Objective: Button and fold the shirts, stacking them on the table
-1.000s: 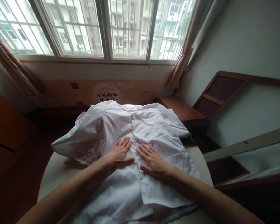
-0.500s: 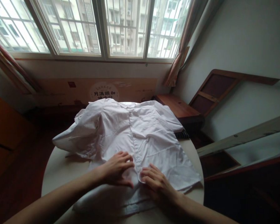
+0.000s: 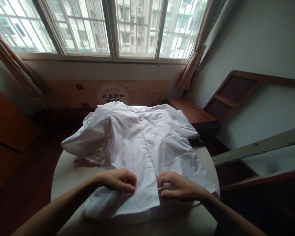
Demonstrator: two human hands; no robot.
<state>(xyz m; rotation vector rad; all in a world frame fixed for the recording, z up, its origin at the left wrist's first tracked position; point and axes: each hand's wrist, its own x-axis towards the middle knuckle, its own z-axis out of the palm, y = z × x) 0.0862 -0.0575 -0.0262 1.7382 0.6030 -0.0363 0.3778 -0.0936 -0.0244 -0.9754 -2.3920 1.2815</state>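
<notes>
A white button-up shirt (image 3: 127,141) lies front side up on a round pale table (image 3: 66,173), collar toward the window. Its front placket runs down the middle, with small buttons showing, and the two front panels part near the hem. On the left panel, low down, my left hand (image 3: 119,181) is closed, fingers curled toward the thumb on the cloth. Just right of the parting, my right hand (image 3: 178,187) pinches the edge of the right panel between thumb and curled fingers. Shadow partly hides the cloth under both hands.
A black ridged object (image 3: 196,141) shows at the table's right edge beside the sleeve. Behind stand a wooden cabinet (image 3: 194,111) and a printed cardboard panel (image 3: 88,90) under the barred window. A wooden rail (image 3: 260,144) runs along the right.
My hands have moved apart, and their spread fingers have curled closed on the cloth. The left panel's lower edge now lies straighter toward me. The view has shifted slightly.
</notes>
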